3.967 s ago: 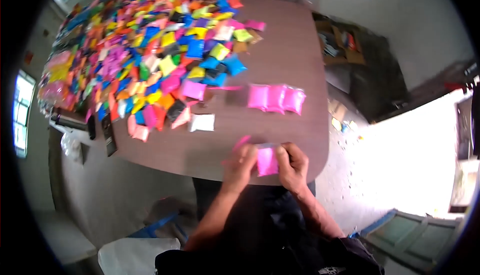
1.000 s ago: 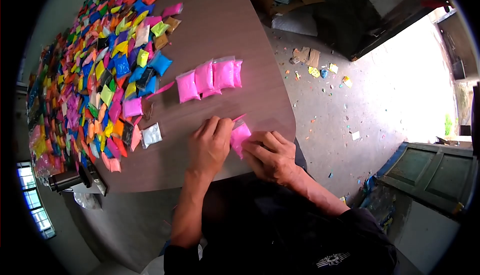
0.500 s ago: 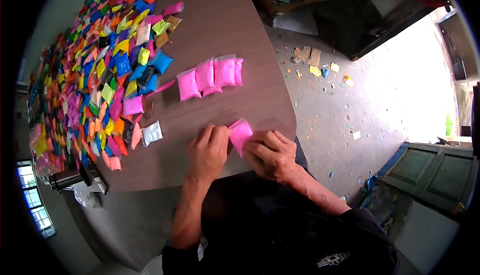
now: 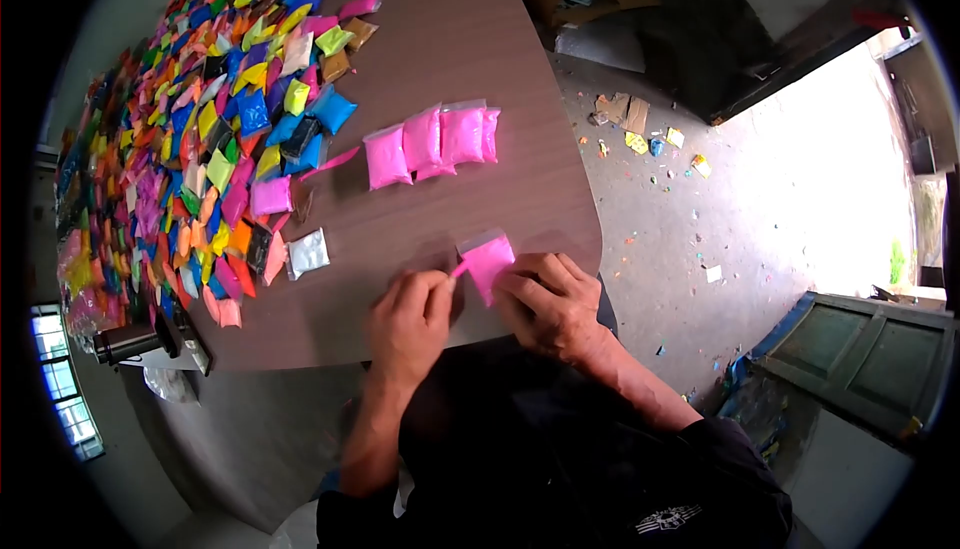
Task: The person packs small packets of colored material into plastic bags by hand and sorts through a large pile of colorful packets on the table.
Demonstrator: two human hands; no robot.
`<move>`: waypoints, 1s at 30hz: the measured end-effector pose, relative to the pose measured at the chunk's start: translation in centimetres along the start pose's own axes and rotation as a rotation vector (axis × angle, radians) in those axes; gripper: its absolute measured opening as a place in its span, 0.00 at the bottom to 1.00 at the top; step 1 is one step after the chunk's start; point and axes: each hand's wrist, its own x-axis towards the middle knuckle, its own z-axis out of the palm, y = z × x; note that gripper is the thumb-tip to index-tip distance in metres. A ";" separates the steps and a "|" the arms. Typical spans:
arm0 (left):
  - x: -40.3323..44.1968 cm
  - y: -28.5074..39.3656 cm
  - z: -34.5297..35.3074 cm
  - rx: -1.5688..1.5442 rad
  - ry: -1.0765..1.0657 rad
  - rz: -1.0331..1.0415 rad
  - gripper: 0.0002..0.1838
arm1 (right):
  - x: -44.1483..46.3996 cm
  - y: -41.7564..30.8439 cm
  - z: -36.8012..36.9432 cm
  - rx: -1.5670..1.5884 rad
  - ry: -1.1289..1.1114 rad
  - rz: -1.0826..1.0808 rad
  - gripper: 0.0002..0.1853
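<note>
A small clear packet with bright pink filling is tilted over the near part of the table, pinched along its right side by my right hand. My left hand is closed at the packet's left edge, with a thin pink strip sticking out from its fingertips. Whether the strip is still joined to the packet I cannot tell. Beyond my hands, several full pink packets lie overlapping in a row. Another narrow pink strip lies left of that row.
A large heap of multicoloured packets covers the left of the brown table. A silvery-white packet lies near its edge. A dark cylindrical object is at the lower left. Scraps and cardboard litter the floor at right.
My left hand has drawn slightly left and down from the packet, and the pink strip now shows at its fingertips. The packet has turned a little. The whole view has shifted slightly.
</note>
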 end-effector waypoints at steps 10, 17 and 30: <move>-1.4 -0.2 0.5 0.042 0.043 -0.012 0.06 | 0.4 -0.6 0.0 -0.069 -0.066 0.045 0.17; -2.3 0.3 -0.9 -0.171 0.053 -0.192 0.06 | 1.4 -1.1 -1.6 -0.064 -0.232 0.016 0.19; -1.6 1.0 1.6 -0.108 0.143 0.035 0.06 | -0.1 0.8 -0.3 -0.011 -0.128 -0.012 0.19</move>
